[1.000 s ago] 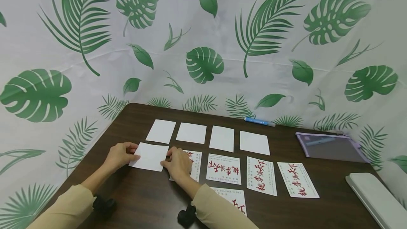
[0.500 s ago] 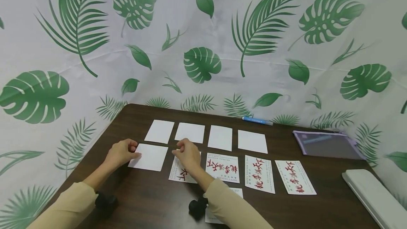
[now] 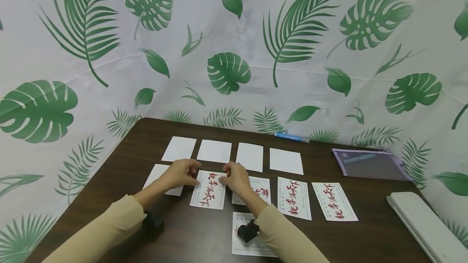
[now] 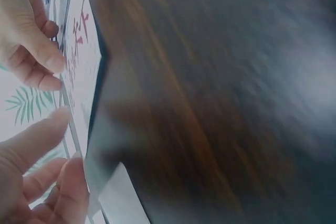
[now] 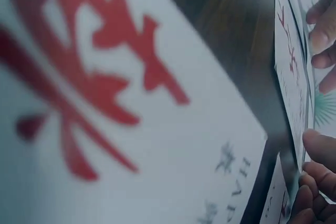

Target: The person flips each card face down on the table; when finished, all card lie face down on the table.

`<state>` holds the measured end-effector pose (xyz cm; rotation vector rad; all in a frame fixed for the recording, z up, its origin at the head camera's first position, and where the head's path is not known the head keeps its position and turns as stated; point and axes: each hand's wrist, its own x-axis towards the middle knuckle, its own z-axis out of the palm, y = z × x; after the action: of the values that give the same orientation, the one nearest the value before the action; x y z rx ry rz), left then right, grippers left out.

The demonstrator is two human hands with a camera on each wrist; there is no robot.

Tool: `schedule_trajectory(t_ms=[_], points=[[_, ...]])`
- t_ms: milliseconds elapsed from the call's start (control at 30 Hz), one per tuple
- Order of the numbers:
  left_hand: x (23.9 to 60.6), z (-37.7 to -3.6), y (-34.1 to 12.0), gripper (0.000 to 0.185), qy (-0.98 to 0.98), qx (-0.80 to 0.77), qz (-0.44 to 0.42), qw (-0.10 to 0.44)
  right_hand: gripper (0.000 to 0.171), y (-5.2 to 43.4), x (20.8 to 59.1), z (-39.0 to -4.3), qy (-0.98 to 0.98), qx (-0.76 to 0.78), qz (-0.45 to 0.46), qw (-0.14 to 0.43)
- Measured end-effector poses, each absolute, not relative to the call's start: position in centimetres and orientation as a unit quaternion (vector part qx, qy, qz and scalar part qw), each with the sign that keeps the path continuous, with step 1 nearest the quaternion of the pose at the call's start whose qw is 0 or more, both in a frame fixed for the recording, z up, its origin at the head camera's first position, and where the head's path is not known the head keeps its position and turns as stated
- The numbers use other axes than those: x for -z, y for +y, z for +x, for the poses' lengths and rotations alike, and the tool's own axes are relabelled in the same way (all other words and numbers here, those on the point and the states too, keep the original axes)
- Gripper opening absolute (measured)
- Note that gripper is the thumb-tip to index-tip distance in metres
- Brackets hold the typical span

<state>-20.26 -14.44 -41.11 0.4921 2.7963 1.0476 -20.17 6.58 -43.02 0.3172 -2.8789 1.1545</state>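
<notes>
L hand (image 3: 179,173) pinching top-left corner of printed card (image 3: 208,190), thumb + forefinger curled at edge. R hand (image 3: 235,177) pinching top-right corner, same narrow grip. Card flat on table, front row, between blank sheet (image 3: 161,178) on L and next red-lettered card (image 3: 257,190) on R, which R hand partly covers.

Risks, judged: corner-only grip thin, so card could slip or bend if lifted fast. Neighbours v. close; sliding sideways may nudge blank sheet or overlap next card, skewing row. R sleeve hanging over card nearest the body (image 3: 248,236), could drag it.

Surface: dark wood-grain table (image 3: 183,234). Back row of four blank white sheets (image 3: 213,151). Further R, two more printed cards (image 3: 294,197). Blue pen (image 3: 290,137) at far edge, purple zip pouch (image 3: 369,164), white flat case (image 3: 424,222) far R.

Room: white cloth w/ green leaf print (image 3: 226,72) round table on three sides.
</notes>
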Motion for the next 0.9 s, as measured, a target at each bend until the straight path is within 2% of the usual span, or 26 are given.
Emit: schedule_trajectory(t_ms=[433, 667, 767, 900], points=[[40.9, -20.6, -13.5, 0.043, 0.934, -0.307, 0.170, 0.063, 0.025, 7.0, 42.6, -20.8, -0.941, -0.317, 0.116, 0.017], [41.2, -20.6, -13.5, 0.046, 0.929, -0.334, 0.146, 0.057, 0.020, 7.2, 42.6, -21.0, -0.915, -0.390, 0.104, 0.024], [41.1, -20.8, -13.6, 0.035, 0.908, -0.399, 0.118, 0.041, 0.018, 7.3, 42.6, -21.3, -0.890, -0.447, 0.085, 0.028], [40.1, -21.0, -13.7, 0.021, 0.858, -0.506, 0.082, 0.045, 0.016, 7.1, 42.7, -21.4, -0.850, -0.524, 0.046, 0.021]])
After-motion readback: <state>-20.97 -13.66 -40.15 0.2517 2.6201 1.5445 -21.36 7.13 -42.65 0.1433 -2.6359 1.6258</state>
